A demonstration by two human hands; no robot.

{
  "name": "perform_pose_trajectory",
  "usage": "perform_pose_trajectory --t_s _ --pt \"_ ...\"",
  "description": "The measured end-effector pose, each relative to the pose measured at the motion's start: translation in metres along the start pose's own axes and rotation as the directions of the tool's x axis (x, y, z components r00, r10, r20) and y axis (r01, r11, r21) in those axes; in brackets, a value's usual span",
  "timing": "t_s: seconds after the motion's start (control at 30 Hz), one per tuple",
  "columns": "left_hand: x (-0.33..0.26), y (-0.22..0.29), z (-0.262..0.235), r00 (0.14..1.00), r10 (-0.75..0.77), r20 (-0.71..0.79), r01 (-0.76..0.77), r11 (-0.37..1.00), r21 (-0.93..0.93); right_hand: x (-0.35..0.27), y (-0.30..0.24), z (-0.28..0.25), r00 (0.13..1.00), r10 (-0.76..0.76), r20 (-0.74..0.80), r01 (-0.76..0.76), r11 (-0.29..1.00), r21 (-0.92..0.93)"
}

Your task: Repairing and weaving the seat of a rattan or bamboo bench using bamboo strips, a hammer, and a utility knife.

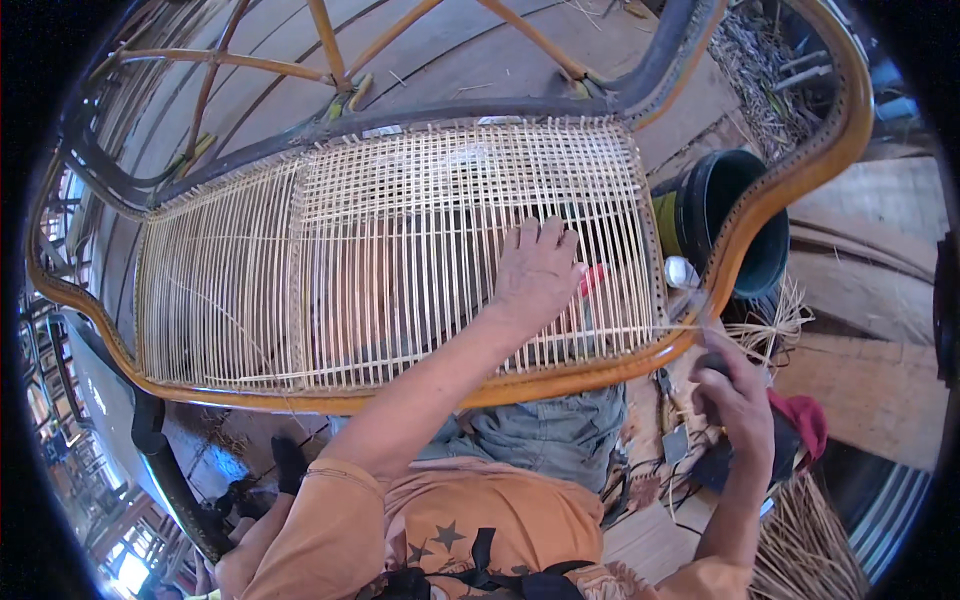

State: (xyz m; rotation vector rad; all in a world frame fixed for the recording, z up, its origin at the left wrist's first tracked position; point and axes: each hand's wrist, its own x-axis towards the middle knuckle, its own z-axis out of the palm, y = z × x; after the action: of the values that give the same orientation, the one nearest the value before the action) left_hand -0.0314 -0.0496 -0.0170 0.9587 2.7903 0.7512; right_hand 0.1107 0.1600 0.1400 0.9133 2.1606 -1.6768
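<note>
A rattan seat frame [590, 377] with a curved orange-brown rim lies before me, strung with pale cane strands [400, 285]. The far right part is woven in a close grid [430, 170]; the nearer strands run mostly one way, with gaps between them. My left hand [540, 265] lies on the strands right of the middle, fingers stretched forward. A small red object [592, 280] shows beside its thumb side. Just outside the right rim, my right hand [738, 390] is closed around a dark-handled tool [712, 364]; its upper part is blurred. A thin strand reaches the rim near it.
Beyond the right rim stands a dark green bucket [740, 225], with a white object [681, 272] near it. Loose cane strips [805, 545] lie at the lower right, below a red cloth [800, 425]. Rattan poles [328, 40] rise behind the seat. Wooden boards [870, 390] lie on the right.
</note>
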Motion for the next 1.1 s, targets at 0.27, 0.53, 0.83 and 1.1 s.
perform_pose_trajectory --t_s 0.27,0.53,0.83,1.1 --pt "0.015 0.004 0.007 0.985 -0.114 0.132 0.117 0.993 -0.012 0.143 -0.057 0.015 0.806 0.204 0.556 0.348 0.598 -0.722" --pt "0.018 -0.002 0.024 0.985 -0.174 0.024 0.175 0.982 -0.064 0.21 -0.115 0.049 0.846 0.259 0.467 0.333 0.428 -0.84" --pt "0.019 -0.002 0.028 0.982 -0.188 -0.012 0.186 0.979 -0.088 0.215 -0.11 0.056 0.82 0.173 0.545 0.458 0.374 -0.807" --pt "0.017 -0.005 0.025 0.975 -0.206 0.081 0.207 0.978 -0.016 0.209 -0.12 0.052 0.854 0.131 0.503 0.409 0.429 -0.806"
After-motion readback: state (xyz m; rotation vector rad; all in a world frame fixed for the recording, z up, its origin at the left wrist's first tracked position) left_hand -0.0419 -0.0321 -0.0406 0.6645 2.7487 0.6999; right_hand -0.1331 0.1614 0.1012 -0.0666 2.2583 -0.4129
